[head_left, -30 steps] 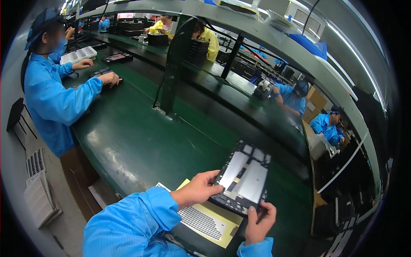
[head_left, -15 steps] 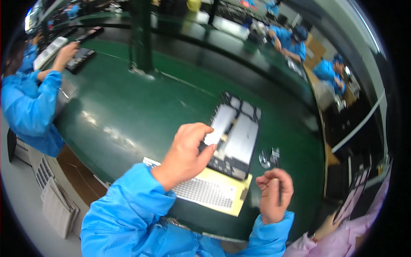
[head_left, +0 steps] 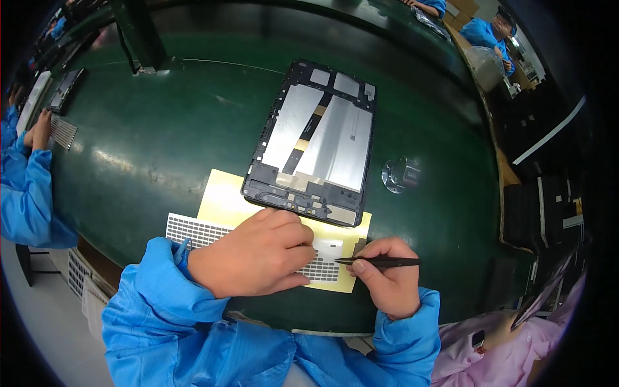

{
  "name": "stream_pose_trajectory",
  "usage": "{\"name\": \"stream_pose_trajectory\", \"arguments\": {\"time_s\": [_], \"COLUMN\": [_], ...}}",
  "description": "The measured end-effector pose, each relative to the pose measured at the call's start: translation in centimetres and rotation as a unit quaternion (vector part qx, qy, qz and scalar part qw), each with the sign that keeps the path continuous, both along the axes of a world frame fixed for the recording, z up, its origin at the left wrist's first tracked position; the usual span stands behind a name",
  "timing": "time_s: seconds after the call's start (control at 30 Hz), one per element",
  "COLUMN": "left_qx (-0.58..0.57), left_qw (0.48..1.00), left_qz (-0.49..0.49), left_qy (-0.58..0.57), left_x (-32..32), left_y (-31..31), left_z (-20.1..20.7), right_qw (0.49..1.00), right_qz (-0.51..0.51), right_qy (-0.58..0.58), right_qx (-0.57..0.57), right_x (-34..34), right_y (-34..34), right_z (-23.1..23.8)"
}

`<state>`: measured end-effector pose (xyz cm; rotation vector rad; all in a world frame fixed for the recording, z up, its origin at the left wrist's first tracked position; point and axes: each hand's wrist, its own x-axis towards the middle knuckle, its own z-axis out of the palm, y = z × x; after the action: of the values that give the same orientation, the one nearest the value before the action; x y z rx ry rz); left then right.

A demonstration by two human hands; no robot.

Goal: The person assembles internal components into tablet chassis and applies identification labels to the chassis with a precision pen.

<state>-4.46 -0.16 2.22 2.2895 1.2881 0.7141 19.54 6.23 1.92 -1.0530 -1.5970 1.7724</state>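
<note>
My left hand (head_left: 261,255) lies over a white sheet (head_left: 193,229) of small dark rectangular stickers, its fingers curled and pressed together against it. What its fingertips cover is hidden. My right hand (head_left: 390,277) grips slim black tweezers (head_left: 387,262). Their tip points left and reaches the sheet's right part. Beneath the sheet is a yellow backing paper (head_left: 222,197). Just beyond my hands lies an opened tablet (head_left: 322,142), with silver panels, a dark ribbon cable and a black frame; its near edge overlaps the yellow paper.
A clear round plastic piece (head_left: 400,175) rests right of the tablet on the green table (head_left: 180,129). A post (head_left: 138,39) stands at the back left. A co-worker in blue (head_left: 29,187) handles parts at far left; a pink sleeve (head_left: 496,348) is close at right.
My left hand has come down from beside the tablet onto the sticker sheet. My right hand has moved left, bringing the tweezers' tip to the sheet. The view has shifted too.
</note>
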Motion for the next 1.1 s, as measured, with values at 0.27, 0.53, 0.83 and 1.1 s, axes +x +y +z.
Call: {"name": "stream_pose_trajectory", "arguments": {"time_s": [0.27, 0.53, 0.83, 1.1], "left_qx": [-0.009, -0.012, 0.011, 0.159], "left_qw": [1.0, 1.0, 1.0, 0.974], "left_qz": [-0.013, -0.017, -0.012, 0.161], "left_qy": [-0.008, -0.011, -0.02, -0.002], "left_x": [-0.2, -0.2, -0.4, -1.2], "left_y": [0.4, 0.4, 0.2, -0.4], "left_z": [0.4, 0.2, 0.0, 0.9], "right_qw": [0.997, 0.997, 0.998, 0.992], "right_qz": [-0.011, 0.018, -0.036, -0.006], "right_qy": [0.005, -0.014, 0.035, 0.054], "right_qx": [0.073, 0.071, 0.028, 0.114], "right_x": [-1.2, -1.0, -1.6, -5.5], "right_y": [1.0, 1.3, 1.1, 2.6], "right_z": [0.6, -0.1, 0.7, 3.1]}}
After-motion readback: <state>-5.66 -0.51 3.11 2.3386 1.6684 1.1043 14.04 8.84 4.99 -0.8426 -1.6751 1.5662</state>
